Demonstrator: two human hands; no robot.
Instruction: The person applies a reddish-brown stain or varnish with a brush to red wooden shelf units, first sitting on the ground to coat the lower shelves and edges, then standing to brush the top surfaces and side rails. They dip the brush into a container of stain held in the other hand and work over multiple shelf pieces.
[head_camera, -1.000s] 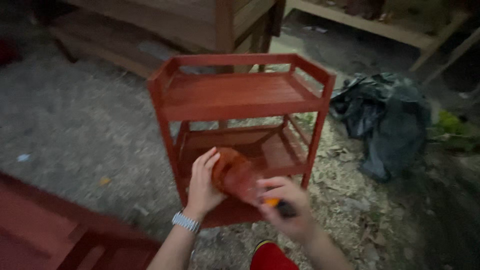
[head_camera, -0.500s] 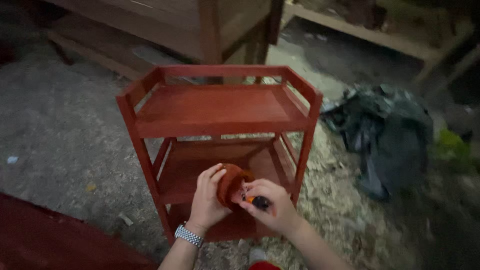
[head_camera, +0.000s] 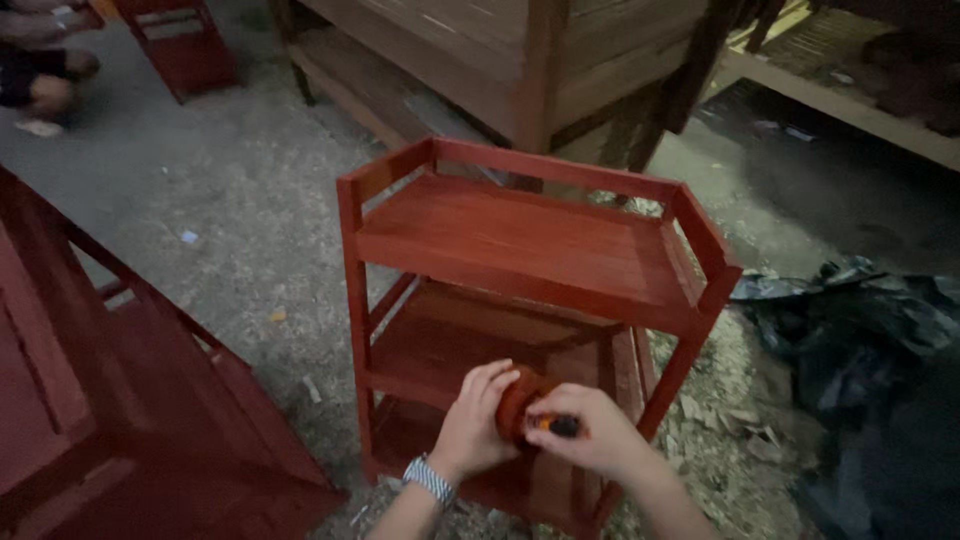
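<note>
L hand (head_camera: 472, 425) fingers curl round the red-brown container (head_camera: 517, 404), same grip as 0.5 s ago. R hand (head_camera: 588, 432) pinches a small orange-and-black tool (head_camera: 556, 426) vs. the container's side, still closed. Both sit lower in view now, in front of the red shelf rack (head_camera: 520, 240)'s middle shelf. Black plastic sheet (head_camera: 860, 330) lies at right.

There are two hands: the left hand (head_camera: 470, 425) and the right hand (head_camera: 590, 440). Between them is one small round reddish-brown container (head_camera: 515, 405) and one thin tool with an orange and black handle (head_camera: 555, 426). One red-stained wooden rack (head_camera: 530, 245) has three shelves. One black plastic sheet (head_camera: 860, 330) lies on the ground.
</note>
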